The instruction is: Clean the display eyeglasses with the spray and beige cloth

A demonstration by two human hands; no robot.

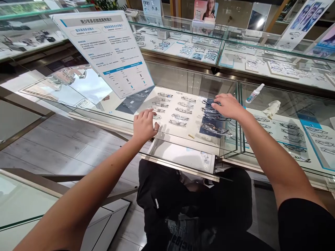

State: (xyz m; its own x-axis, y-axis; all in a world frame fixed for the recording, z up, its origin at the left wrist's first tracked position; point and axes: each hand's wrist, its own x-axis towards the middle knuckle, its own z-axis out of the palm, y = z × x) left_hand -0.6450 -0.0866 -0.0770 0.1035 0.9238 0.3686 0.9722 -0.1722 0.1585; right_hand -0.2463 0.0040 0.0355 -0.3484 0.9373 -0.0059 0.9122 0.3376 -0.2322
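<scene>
My left hand (145,126) rests on the glass top of the display counter, fingers spread and thumb apart, holding nothing. My right hand (229,105) is at the far end of a column of eyeglasses, its fingers closed at the dark-framed eyeglasses (207,102); the hand covers part of this pair. Just nearer to me lie more dark eyeglasses (217,118) and a thin-rimmed pair (216,129), over a dark blue panel. Between my hands, rows of eyeglasses (183,111) show on a white surface under the glass.
A printed sign (112,52) stands on the counter at left. A white bottle (255,93) and a crumpled cloth (272,108) lie to the right. A small gold-coloured strip (191,136) shows near the front. An open drawer (180,153) sits above my lap. More showcases (180,28) stand behind.
</scene>
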